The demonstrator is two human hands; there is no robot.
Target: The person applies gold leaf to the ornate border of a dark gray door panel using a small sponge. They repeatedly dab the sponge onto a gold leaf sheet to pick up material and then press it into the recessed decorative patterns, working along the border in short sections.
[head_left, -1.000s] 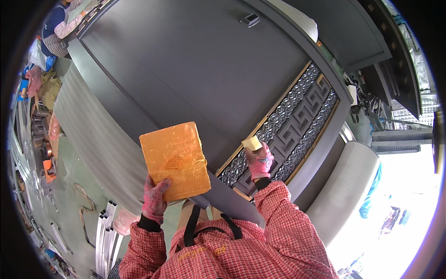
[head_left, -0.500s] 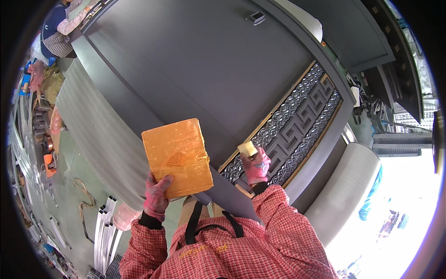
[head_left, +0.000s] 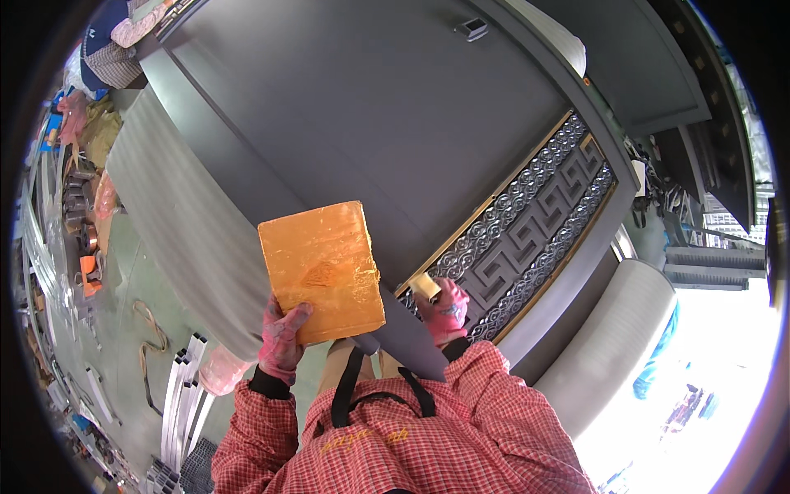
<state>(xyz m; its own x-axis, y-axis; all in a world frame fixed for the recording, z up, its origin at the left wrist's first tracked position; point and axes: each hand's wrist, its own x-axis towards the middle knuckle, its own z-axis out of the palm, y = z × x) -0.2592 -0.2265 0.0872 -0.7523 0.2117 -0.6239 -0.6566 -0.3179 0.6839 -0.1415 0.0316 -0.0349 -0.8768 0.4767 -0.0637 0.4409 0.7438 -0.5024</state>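
A flat rectangular board (head_left: 322, 272) smeared with gold-orange paint is in my left hand (head_left: 282, 339), thumb on its painted face and fingers underneath. My right hand (head_left: 444, 311), in a stained pinkish glove, pinches a small pale yellow sponge (head_left: 425, 286). The sponge is close to the near end of a patterned strip, apart from the board; whether it touches the strip I cannot tell. That relief strip (head_left: 527, 233), with a Greek-key band between glossy scrollwork and gold-coloured edges, belongs to a large dark grey door panel (head_left: 354, 115) lying before me.
A small boxy fitting (head_left: 471, 30) sits on the panel's far part. Pale foam rolls (head_left: 177, 198) support it on the left, with another roll (head_left: 613, 346) at right. Metal profiles (head_left: 183, 387) and a cable (head_left: 148, 346) are at left. Another person (head_left: 107, 58) stands at far left.
My right hand with the sponge has moved left and nearer to me along the strip, toward the board. My left hand still holds the board. The whole view has shifted slightly.
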